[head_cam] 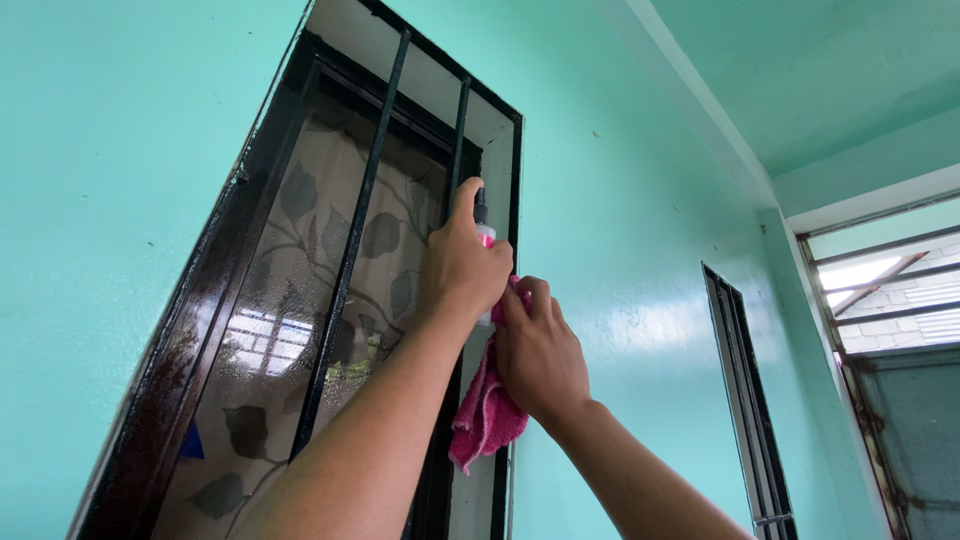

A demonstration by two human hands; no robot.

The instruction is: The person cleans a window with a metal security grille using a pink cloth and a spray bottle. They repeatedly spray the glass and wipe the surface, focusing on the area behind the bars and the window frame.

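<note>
Centre frame: left hand (pixel 462 262) wrapped round small spray bottle (pixel 484 236), finger on top. Right hand (pixel 538 352) clutching pink cloth (pixel 487 412) against barred window (pixel 330 300).

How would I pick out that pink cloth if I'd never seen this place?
Find the dark-framed barred window in the turquoise wall. Two hands meet at its right edge; the pink cloth hangs from the right hand. It is the only pink, floppy thing there.

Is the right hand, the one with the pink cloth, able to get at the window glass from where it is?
Probably yes: the right hand with the pink cloth is beside the glass, though black bars stand before it.
</note>
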